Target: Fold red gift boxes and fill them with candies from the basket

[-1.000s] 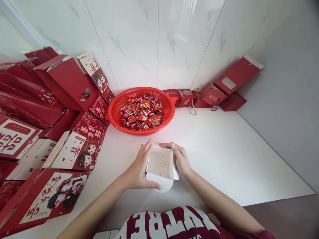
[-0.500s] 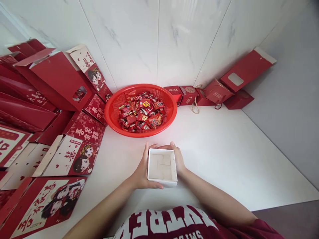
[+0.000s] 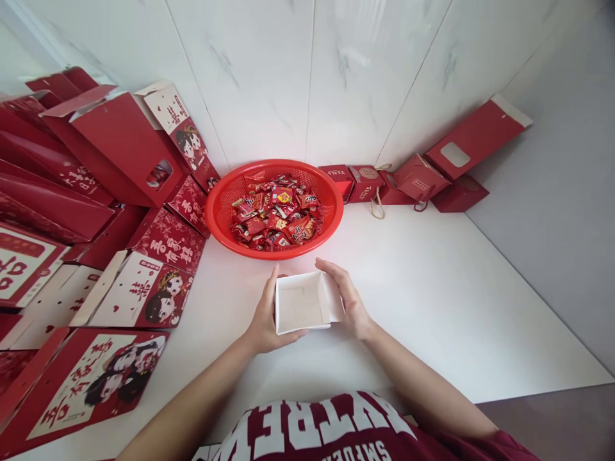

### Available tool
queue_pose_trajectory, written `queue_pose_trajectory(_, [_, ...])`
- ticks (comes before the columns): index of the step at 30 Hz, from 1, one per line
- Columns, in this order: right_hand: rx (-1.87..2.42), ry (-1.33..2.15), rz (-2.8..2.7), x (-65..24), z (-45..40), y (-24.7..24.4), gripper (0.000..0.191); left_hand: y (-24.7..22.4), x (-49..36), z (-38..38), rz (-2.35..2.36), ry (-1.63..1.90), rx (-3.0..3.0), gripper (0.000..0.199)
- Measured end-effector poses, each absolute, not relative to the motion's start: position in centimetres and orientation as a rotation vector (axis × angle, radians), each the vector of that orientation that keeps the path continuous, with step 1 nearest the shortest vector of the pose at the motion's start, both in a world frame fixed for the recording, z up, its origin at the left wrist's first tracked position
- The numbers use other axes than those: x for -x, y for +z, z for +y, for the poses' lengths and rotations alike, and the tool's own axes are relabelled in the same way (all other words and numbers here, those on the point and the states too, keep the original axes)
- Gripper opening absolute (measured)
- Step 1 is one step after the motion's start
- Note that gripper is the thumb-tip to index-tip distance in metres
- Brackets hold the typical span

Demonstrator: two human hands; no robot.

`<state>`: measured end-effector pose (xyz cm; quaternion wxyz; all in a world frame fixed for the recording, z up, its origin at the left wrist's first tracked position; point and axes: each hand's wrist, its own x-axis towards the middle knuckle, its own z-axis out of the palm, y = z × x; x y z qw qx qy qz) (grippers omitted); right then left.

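A small white box [image 3: 302, 303], open at the top, is held just in front of my body, its inside facing up at me. My left hand [image 3: 267, 320] grips its left side, with the thumb and fingers around the near and far edges. On the right side my right hand [image 3: 346, 299] lies against the box with its fingers stretched along a white side panel or flap [image 3: 334, 299]. Nothing shows inside the box. Beyond it, a red plastic basket [image 3: 214, 224] holds a heap of wrapped candies [image 3: 281, 214].
Red and white gift boxes [image 3: 115, 144] crowd the left side of the white table [image 3: 423, 307]. Small red boxes with cords [image 3: 365, 182] line the marble wall at the back right, and a larger red box [image 3: 480, 137] leans there.
The box has shifted slightly left and tilted, and its right panel now stands out. My right hand has moved right, with its fingers straighter. The view has shifted a little.
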<state>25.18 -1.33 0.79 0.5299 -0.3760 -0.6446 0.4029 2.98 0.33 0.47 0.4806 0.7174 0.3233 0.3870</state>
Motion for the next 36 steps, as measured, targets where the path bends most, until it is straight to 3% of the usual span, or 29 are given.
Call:
queue_pose_trajectory(3, [0.83,1.048,-1.773,-24.9,-1.5,0.2,0.115,0.2,-2.8,0.8,0.735,0.91,-1.634,0.135])
queue_pose_trajectory(6, [0.785,1.134,-1.789,-24.6,-1.3,-0.8,0.132,0.1,-2.8,1.1,0.692,0.863,-1.557,0.135])
queue_pose_trajectory(11, [0.786,1.096,-1.904,-24.7,-0.9,-1.0,0.153,0.4,-2.9,1.4,0.601,0.827,-1.489,0.113])
queue_pose_trajectory(14, [0.837,1.005,-1.862,-24.8,-0.8,-0.5,0.146,0.7,-3.0,1.1,0.574,0.867,-1.595,0.099])
queue_pose_trajectory(18, [0.799,0.889,-1.884,-24.8,-0.6,-0.1,0.138,0.8,-3.1,0.6,0.617,0.936,-1.708,0.108])
queue_pose_trajectory(25, [0.873,0.886,-1.819,-23.8,-0.6,-1.5,0.102,0.7,-3.0,0.8,0.75,0.86,-1.711,0.09])
queue_pose_trajectory(30, [0.758,0.742,-1.895,-24.1,-0.1,-1.4,0.118,0.4,-3.2,0.9,0.708,0.911,-1.687,0.103])
queue_pose_trajectory(36, [0.784,0.76,-1.922,-24.3,0.4,-1.5,0.103,0.4,-3.8,1.5,0.73,0.871,-1.618,0.089])
